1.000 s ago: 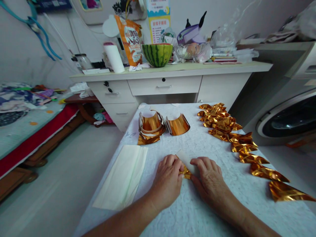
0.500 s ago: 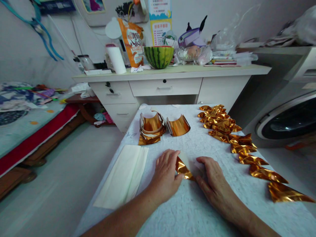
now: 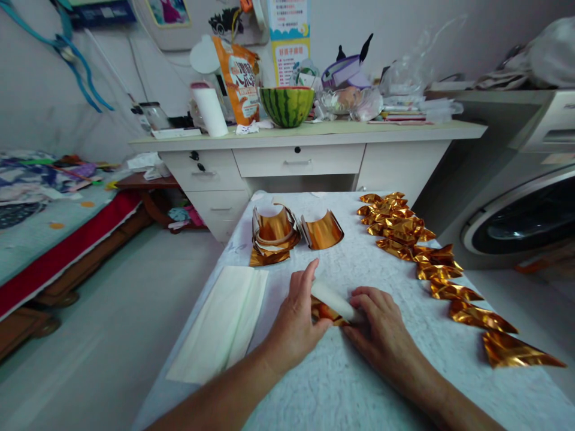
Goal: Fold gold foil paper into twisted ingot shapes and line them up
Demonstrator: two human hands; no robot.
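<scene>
Between my hands, a piece of gold foil paper (image 3: pixel 324 312) is curled over, its whitish side (image 3: pixel 336 301) turned up as a roll. My left hand (image 3: pixel 297 311) grips the left end, thumb low and index finger raised. At the other end, my right hand (image 3: pixel 376 316) has its bent fingers and thumb around the roll. To the left lies a folded stack of thin pale paper (image 3: pixel 215 326). Beyond my hands sit a curled stack of gold foil sheets (image 3: pixel 275 230) and a separate curled gold sheet (image 3: pixel 324 232).
A row of folded gold foil pieces (image 3: pixel 453 290) runs along the right side of the cloth-covered table (image 3: pixel 314 395). Behind stands a white desk (image 3: pixel 299 157) bearing a cut watermelon (image 3: pixel 287 108) and an orange pouch (image 3: pixel 239 81). A washing machine (image 3: pixel 530 137) is at the right.
The foil paper has curled up into a roll, its whitish side now over the gold. My left index finger has lifted, and my right fingers have moved slightly left onto the roll.
</scene>
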